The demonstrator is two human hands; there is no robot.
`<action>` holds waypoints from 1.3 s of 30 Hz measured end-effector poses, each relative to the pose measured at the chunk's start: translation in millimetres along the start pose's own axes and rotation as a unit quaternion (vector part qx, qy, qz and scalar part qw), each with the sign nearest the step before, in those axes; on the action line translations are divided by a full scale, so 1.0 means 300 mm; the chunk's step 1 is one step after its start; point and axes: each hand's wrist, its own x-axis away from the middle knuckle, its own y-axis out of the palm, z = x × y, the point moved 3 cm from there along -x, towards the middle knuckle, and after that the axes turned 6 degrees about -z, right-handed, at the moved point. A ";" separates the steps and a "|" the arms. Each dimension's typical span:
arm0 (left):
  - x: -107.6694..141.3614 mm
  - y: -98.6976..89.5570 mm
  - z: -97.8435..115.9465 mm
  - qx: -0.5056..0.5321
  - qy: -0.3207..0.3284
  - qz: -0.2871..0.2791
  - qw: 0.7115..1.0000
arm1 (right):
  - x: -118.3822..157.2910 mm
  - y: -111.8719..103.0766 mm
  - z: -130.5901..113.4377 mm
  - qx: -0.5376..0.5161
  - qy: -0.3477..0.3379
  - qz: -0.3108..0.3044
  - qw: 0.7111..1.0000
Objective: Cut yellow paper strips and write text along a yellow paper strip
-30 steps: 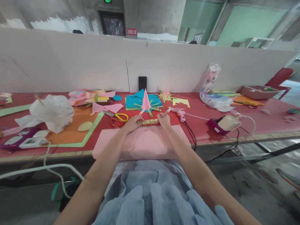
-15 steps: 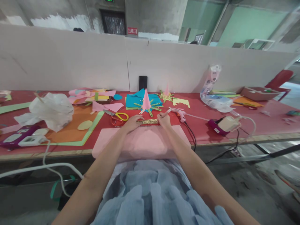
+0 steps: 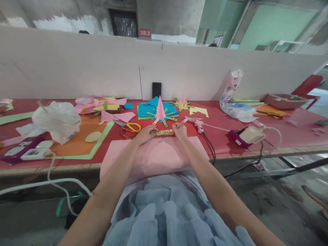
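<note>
A small yellow paper piece (image 3: 164,132) covered in rows of dark marks lies at the far edge of a pink sheet (image 3: 156,153). My left hand (image 3: 147,134) rests at its left end, fingers curved but apart, gripping nothing. At the right end, my right hand (image 3: 180,131) is closed around a pale pen (image 3: 183,121) in a writing grip, its tip hidden by the fingers. Just beyond stands a pink paper cone (image 3: 160,110) with marked yellow-green strips fanning from its base. A similar smaller cone (image 3: 182,99) is behind it to the right.
Yellow-handled scissors (image 3: 133,127) lie left of my left hand. A pink glue gun (image 3: 198,125) with a black cord is to the right. Blue sheets (image 3: 143,111), a crumpled white plastic bag (image 3: 57,121) and purple power strips (image 3: 238,139) are around. A white partition (image 3: 102,68) closes the back.
My right hand has shifted very slightly right along the yellow paper. The left hand stays in place, and the view has moved a little.
</note>
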 end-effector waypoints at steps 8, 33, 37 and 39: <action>0.001 -0.007 0.014 -0.015 0.001 -0.003 1.000 | -0.009 0.007 0.019 -0.018 0.004 -0.002 1.000; 0.005 -0.009 0.023 -0.003 -0.005 0.001 1.000 | -0.024 0.010 0.045 0.007 -0.021 0.022 1.000; 0.006 -0.009 0.019 -0.005 -0.005 0.004 1.000 | -0.013 0.005 0.032 -0.027 -0.002 0.023 0.999; 0.007 -0.009 0.017 -0.005 -0.006 0.006 1.000 | -0.011 0.007 0.026 -0.030 -0.004 0.013 0.999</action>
